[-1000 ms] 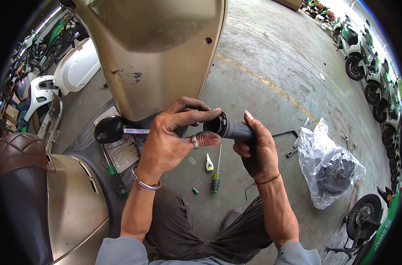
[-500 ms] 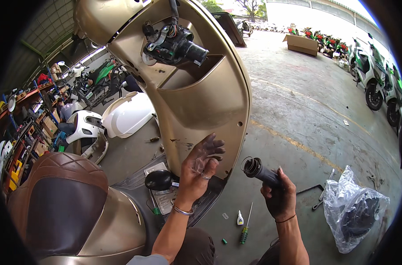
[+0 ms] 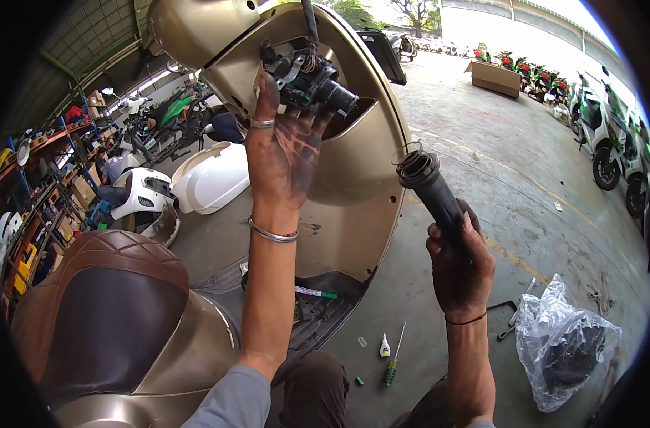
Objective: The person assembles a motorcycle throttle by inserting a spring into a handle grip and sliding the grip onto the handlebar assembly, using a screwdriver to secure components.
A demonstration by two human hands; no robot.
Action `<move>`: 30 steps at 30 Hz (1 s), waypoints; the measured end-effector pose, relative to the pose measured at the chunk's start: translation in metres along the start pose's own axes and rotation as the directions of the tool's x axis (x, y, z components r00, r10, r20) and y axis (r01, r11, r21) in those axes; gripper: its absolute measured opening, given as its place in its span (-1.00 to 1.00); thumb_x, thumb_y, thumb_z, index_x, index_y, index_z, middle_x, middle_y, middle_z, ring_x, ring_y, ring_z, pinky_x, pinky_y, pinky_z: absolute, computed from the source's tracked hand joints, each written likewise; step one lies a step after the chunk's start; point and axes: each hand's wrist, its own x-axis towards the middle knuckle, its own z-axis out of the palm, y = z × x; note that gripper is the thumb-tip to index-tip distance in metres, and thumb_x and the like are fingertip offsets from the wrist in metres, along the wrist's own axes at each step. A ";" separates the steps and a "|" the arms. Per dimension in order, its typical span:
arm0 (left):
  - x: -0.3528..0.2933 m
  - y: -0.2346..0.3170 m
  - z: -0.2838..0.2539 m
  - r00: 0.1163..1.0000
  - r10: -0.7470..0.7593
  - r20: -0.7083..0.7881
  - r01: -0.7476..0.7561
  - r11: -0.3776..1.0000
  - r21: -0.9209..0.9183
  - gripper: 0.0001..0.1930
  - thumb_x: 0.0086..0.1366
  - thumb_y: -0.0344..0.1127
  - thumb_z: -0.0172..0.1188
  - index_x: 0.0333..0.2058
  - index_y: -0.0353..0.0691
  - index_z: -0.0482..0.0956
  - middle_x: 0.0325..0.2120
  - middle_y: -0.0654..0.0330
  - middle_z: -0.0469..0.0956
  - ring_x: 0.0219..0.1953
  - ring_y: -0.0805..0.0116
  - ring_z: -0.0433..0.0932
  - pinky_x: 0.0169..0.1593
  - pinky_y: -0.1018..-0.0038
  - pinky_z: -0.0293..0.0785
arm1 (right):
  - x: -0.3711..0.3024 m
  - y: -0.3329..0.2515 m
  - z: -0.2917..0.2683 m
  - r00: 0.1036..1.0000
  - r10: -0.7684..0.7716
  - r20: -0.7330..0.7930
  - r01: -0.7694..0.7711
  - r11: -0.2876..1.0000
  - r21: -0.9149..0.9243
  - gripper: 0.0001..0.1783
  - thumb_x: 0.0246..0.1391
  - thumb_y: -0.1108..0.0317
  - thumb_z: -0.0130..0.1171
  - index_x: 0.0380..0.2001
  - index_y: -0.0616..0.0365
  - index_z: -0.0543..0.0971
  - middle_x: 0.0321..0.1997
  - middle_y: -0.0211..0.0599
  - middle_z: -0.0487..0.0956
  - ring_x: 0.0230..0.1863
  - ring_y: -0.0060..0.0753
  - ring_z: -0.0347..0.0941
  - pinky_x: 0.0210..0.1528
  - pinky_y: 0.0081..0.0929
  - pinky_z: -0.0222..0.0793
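Observation:
A black handlebar-end assembly (image 3: 318, 84) with wires and a short round tube hangs in front of the scooter's gold leg shield (image 3: 353, 171). My left hand (image 3: 286, 153) is raised to it from below, palm in view. The thumb lies along its left side, and the fingers curl behind its underside, where their tips are partly hidden. Out to the right, my right hand (image 3: 464, 267) is wrapped round a black throttle tube (image 3: 439, 200). The tube tilts up to the left, with a thin coil spring (image 3: 413, 162) sticking out of its upper end.
Below lie a green-handled screwdriver (image 3: 390, 372), a small white glue bottle (image 3: 385, 347) and a clear plastic bag (image 3: 564, 342) around something black. A marker (image 3: 316, 293) rests on the footboard. The brown seat (image 3: 104, 299) is at left; parked scooters (image 3: 603, 135) stand far right.
My left hand has risen from above the footboard to the wired assembly. My right hand has lifted the throttle tube slightly and tipped it more upright. The view has shifted a little.

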 end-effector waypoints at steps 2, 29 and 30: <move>0.011 0.004 0.004 0.998 -0.038 0.058 0.036 0.999 0.031 -0.52 0.41 -0.03 0.07 0.07 -0.34 0.46 0.03 -0.15 0.52 0.06 0.03 0.54 0.22 0.12 0.41 | 0.006 -0.004 0.020 0.999 -0.047 0.018 0.047 0.998 -0.032 -0.51 0.16 0.30 0.20 0.09 0.34 0.40 -0.13 -0.12 0.54 -0.23 -0.30 0.52 -0.19 -0.39 0.38; 0.003 0.019 0.046 0.992 0.097 0.076 -0.120 0.892 0.436 -0.66 0.39 -0.16 0.10 0.01 -0.24 0.52 -0.13 0.12 0.62 -0.09 0.32 0.62 0.07 0.33 0.53 | 0.005 -0.012 0.087 0.960 -0.223 0.167 0.260 0.931 -0.254 -0.50 0.13 0.38 0.29 0.06 0.45 0.43 -0.17 -0.03 0.58 -0.28 -0.33 0.57 -0.24 -0.42 0.47; 0.003 0.019 0.049 0.993 0.090 0.073 -0.112 0.908 0.404 -0.67 0.34 -0.17 0.18 -0.02 -0.24 0.53 -0.20 0.20 0.60 -0.15 0.42 0.60 0.01 0.44 0.50 | 0.004 -0.012 0.089 0.958 -0.235 0.165 0.273 0.923 -0.271 -0.51 0.13 0.38 0.29 0.05 0.45 0.44 -0.17 -0.03 0.58 -0.29 -0.34 0.57 -0.24 -0.43 0.48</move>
